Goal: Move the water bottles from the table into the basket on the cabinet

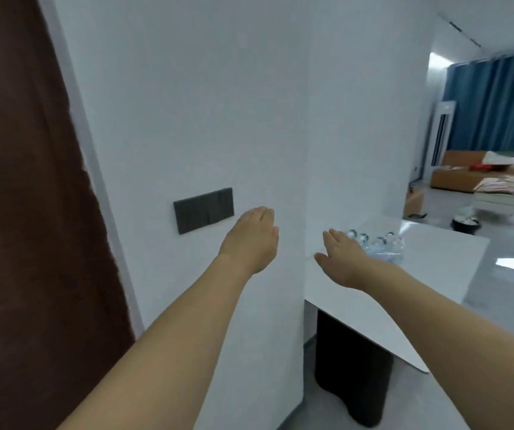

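Reaching w/ both hands, left hand (251, 240) & right hand (344, 259) fingers straight, holding nothing.

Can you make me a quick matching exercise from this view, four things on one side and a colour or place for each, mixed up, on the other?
Things:
1. water bottles
2. switch panel
3. curtain
4. sofa

Descriptions:
A. blue, hanging at the far right
B. clear, clustered on the white table beyond the right hand
C. orange-brown, in the far room
D. dark, on the white wall beside the left hand

Pairs: 1-B, 2-D, 3-A, 4-C
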`<action>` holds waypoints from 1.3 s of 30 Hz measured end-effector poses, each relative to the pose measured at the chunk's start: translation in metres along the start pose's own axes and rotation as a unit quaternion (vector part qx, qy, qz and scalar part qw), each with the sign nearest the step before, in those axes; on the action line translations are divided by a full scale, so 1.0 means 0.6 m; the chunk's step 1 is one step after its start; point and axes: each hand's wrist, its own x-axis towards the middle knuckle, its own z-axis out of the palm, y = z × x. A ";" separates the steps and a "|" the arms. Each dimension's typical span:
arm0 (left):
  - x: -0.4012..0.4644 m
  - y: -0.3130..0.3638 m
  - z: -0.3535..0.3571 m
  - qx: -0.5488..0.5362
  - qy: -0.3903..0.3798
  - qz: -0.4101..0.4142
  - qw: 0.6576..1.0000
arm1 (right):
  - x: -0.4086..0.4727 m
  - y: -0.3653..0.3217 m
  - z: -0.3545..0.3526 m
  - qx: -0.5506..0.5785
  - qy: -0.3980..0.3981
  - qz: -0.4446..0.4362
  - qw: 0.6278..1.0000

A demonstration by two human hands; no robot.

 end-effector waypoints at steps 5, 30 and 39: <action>0.073 0.107 0.082 -0.047 -0.064 0.053 0.995 | -0.001 0.133 -0.013 0.003 0.017 0.064 0.998; 0.446 0.425 0.379 -0.072 -0.125 0.157 0.977 | 0.160 0.656 -0.046 -0.017 0.021 0.180 0.983; 0.643 0.489 0.510 -0.091 -0.129 0.180 0.971 | 0.314 0.816 -0.082 -0.032 0.029 0.195 0.980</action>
